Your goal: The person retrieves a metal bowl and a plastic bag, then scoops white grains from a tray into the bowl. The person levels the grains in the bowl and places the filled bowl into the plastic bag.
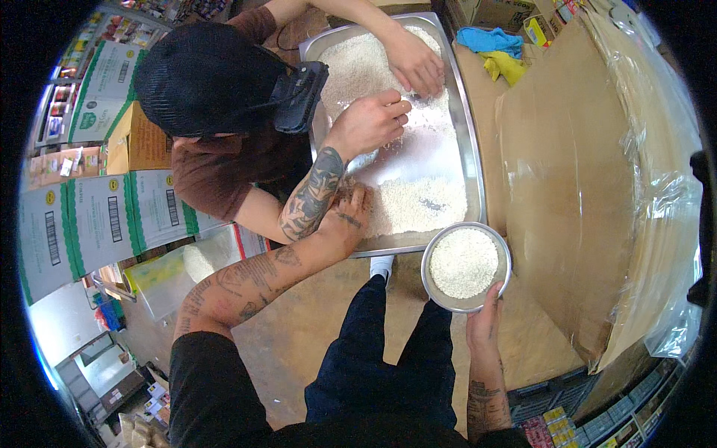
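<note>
My right hand (485, 322) holds a round metal bowl (427, 274) by its rim, beside the near right corner of a large metal tray (476, 162). White rice-like grains (464, 263) fill much of the bowl. My left hand (350, 215) rests at the tray's near left side, touching the near heap of grains (417, 204); its fingers are partly hidden, and I cannot tell whether they hold anything. A larger heap (355, 61) lies at the tray's far end, with bare metal between the two heaps.
A co-worker in a dark knit cap (207, 78) leans over the tray from the left, both hands among the grains. Stacked cartons (101, 218) and a clear bag of grains (207, 260) stand left. Right are a large cardboard sheet (566, 185) and blue and yellow cloths (490, 42).
</note>
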A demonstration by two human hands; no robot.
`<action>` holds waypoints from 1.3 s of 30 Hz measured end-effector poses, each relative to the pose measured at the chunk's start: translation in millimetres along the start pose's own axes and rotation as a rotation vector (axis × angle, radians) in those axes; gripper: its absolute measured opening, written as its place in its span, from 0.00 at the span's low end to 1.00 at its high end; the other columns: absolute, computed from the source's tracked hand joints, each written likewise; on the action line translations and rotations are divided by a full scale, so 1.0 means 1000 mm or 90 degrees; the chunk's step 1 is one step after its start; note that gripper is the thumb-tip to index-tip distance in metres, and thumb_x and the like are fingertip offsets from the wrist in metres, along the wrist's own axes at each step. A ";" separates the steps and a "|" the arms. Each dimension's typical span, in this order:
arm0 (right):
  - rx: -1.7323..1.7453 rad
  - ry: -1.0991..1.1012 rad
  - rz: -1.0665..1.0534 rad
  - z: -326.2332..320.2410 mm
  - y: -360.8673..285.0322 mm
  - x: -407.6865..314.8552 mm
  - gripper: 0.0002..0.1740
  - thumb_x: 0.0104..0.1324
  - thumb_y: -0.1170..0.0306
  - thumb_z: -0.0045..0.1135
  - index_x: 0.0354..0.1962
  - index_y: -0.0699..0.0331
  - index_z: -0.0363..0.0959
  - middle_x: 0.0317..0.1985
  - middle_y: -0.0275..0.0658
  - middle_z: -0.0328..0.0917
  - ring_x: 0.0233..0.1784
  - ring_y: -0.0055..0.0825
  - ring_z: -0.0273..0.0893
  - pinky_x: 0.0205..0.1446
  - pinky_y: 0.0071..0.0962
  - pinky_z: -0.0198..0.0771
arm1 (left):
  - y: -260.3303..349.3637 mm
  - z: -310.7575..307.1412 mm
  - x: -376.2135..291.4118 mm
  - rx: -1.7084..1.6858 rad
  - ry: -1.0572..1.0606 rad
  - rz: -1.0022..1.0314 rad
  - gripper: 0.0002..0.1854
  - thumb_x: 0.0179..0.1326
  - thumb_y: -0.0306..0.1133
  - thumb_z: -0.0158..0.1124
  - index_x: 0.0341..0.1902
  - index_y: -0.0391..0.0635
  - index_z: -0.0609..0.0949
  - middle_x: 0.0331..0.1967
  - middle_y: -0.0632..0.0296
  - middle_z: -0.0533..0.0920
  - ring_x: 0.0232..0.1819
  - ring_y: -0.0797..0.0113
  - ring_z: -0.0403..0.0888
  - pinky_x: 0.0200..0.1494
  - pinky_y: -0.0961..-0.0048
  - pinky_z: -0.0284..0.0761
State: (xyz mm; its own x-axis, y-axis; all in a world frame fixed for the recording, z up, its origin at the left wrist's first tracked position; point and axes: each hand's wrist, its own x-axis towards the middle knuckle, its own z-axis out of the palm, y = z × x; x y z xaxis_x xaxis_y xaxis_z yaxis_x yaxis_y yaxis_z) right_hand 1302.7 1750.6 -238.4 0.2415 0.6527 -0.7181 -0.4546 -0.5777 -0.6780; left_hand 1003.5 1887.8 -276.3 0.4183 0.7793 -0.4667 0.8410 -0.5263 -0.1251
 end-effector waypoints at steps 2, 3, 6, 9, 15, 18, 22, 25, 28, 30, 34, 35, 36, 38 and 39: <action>0.007 0.024 0.007 -0.004 0.003 -0.002 0.43 0.77 0.40 0.39 0.73 0.68 0.52 0.73 0.47 0.61 0.75 0.38 0.63 0.76 0.40 0.61 | 0.007 0.001 0.004 -0.035 -0.081 -0.030 0.38 0.58 0.28 0.61 0.72 0.28 0.62 0.67 0.34 0.67 0.65 0.41 0.74 0.63 0.54 0.76; 0.002 0.034 0.009 -0.004 0.004 -0.002 0.44 0.78 0.40 0.39 0.72 0.70 0.53 0.72 0.49 0.62 0.73 0.38 0.65 0.75 0.39 0.63 | 0.010 0.000 0.008 -0.079 -0.106 -0.041 0.38 0.58 0.27 0.61 0.72 0.27 0.63 0.66 0.34 0.68 0.64 0.42 0.75 0.62 0.56 0.77; -0.009 -0.002 0.003 -0.004 0.003 -0.004 0.44 0.78 0.41 0.38 0.71 0.72 0.53 0.71 0.50 0.63 0.72 0.38 0.66 0.74 0.39 0.64 | 0.025 -0.003 0.013 -0.144 -0.128 -0.013 0.36 0.57 0.26 0.62 0.70 0.25 0.64 0.63 0.35 0.71 0.61 0.44 0.78 0.61 0.62 0.78; -0.010 -0.014 0.009 -0.001 0.001 -0.007 0.42 0.79 0.42 0.37 0.71 0.72 0.54 0.70 0.51 0.64 0.72 0.38 0.66 0.73 0.38 0.64 | 0.027 -0.005 0.017 -0.312 -0.019 0.075 0.32 0.59 0.24 0.61 0.68 0.30 0.67 0.61 0.37 0.73 0.62 0.43 0.77 0.64 0.60 0.75; -0.020 -0.046 0.032 -0.004 0.005 -0.007 0.42 0.79 0.44 0.39 0.74 0.69 0.50 0.74 0.48 0.58 0.76 0.38 0.60 0.77 0.40 0.58 | -0.009 0.005 0.024 -0.348 0.140 0.132 0.37 0.61 0.24 0.60 0.75 0.38 0.61 0.72 0.37 0.62 0.75 0.37 0.59 0.74 0.49 0.61; -0.043 -0.070 0.018 -0.011 0.008 -0.006 0.42 0.79 0.43 0.38 0.74 0.70 0.49 0.74 0.49 0.58 0.76 0.38 0.59 0.77 0.40 0.58 | -0.009 0.014 0.025 -0.112 0.030 0.066 0.46 0.62 0.27 0.60 0.80 0.38 0.48 0.80 0.36 0.43 0.81 0.34 0.42 0.79 0.44 0.51; -0.059 -0.038 0.019 -0.020 0.012 -0.010 0.41 0.80 0.45 0.36 0.72 0.73 0.52 0.71 0.51 0.62 0.74 0.37 0.62 0.76 0.37 0.57 | -0.007 0.017 0.032 -0.124 0.072 0.098 0.48 0.62 0.35 0.64 0.79 0.35 0.49 0.81 0.37 0.42 0.82 0.36 0.38 0.79 0.44 0.47; -0.056 -0.032 -0.003 -0.021 0.014 -0.009 0.40 0.81 0.46 0.35 0.71 0.75 0.54 0.70 0.52 0.64 0.73 0.37 0.63 0.76 0.35 0.57 | -0.009 0.015 0.038 -0.232 0.055 0.142 0.51 0.60 0.42 0.67 0.79 0.34 0.50 0.81 0.39 0.41 0.83 0.39 0.35 0.80 0.44 0.42; -0.065 -0.050 -0.024 -0.020 0.013 -0.007 0.40 0.81 0.45 0.35 0.70 0.75 0.54 0.70 0.52 0.64 0.73 0.37 0.63 0.76 0.35 0.57 | -0.002 0.011 0.047 -0.249 0.105 0.200 0.54 0.59 0.46 0.68 0.79 0.33 0.49 0.82 0.40 0.41 0.84 0.42 0.33 0.81 0.46 0.37; -0.066 -0.059 -0.025 -0.019 0.011 -0.008 0.40 0.81 0.45 0.35 0.70 0.75 0.55 0.70 0.52 0.64 0.73 0.37 0.64 0.76 0.35 0.57 | 0.007 0.008 0.057 -0.256 0.155 0.273 0.54 0.60 0.45 0.67 0.79 0.33 0.47 0.82 0.40 0.41 0.84 0.43 0.33 0.82 0.46 0.35; -0.058 -0.056 -0.011 -0.019 0.010 -0.010 0.40 0.81 0.45 0.35 0.69 0.76 0.56 0.69 0.52 0.65 0.72 0.37 0.64 0.75 0.34 0.58 | 0.034 -0.001 0.085 -0.295 0.150 0.312 0.50 0.64 0.42 0.62 0.80 0.33 0.46 0.82 0.41 0.41 0.84 0.44 0.34 0.82 0.48 0.35; -0.059 -0.079 -0.024 -0.020 0.011 -0.009 0.40 0.81 0.45 0.34 0.69 0.76 0.57 0.69 0.52 0.65 0.72 0.37 0.64 0.75 0.34 0.58 | 0.037 -0.003 0.090 -0.310 0.175 0.331 0.48 0.65 0.42 0.60 0.80 0.33 0.46 0.82 0.41 0.42 0.84 0.44 0.35 0.82 0.48 0.35; -0.066 -0.064 -0.010 -0.021 0.012 -0.009 0.40 0.80 0.45 0.35 0.70 0.74 0.55 0.71 0.51 0.63 0.73 0.37 0.63 0.76 0.36 0.58 | 0.038 -0.004 0.095 -0.327 0.187 0.344 0.46 0.67 0.42 0.58 0.79 0.33 0.47 0.82 0.41 0.43 0.84 0.45 0.36 0.82 0.49 0.35; -0.059 -0.096 -0.022 -0.025 0.016 -0.007 0.40 0.80 0.45 0.36 0.73 0.71 0.50 0.73 0.49 0.60 0.75 0.37 0.62 0.77 0.39 0.57 | 0.033 -0.006 0.099 -0.427 0.186 0.375 0.44 0.68 0.43 0.54 0.80 0.36 0.48 0.81 0.40 0.45 0.83 0.43 0.38 0.82 0.49 0.36; -0.059 -0.084 -0.021 -0.027 0.018 -0.005 0.40 0.80 0.45 0.36 0.73 0.71 0.50 0.73 0.49 0.60 0.75 0.37 0.62 0.77 0.39 0.57 | 0.030 -0.006 0.098 -0.442 0.197 0.372 0.44 0.68 0.44 0.55 0.80 0.37 0.49 0.81 0.40 0.45 0.83 0.42 0.38 0.82 0.49 0.37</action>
State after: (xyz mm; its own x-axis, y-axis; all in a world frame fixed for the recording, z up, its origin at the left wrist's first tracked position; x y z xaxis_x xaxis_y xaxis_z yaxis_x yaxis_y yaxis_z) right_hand 1316.8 1723.6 -251.6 0.1367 0.7272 -0.6726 -0.3654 -0.5941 -0.7166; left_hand 1071.4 1950.5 -320.8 0.8249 0.5647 -0.0261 0.4446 -0.6195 0.6470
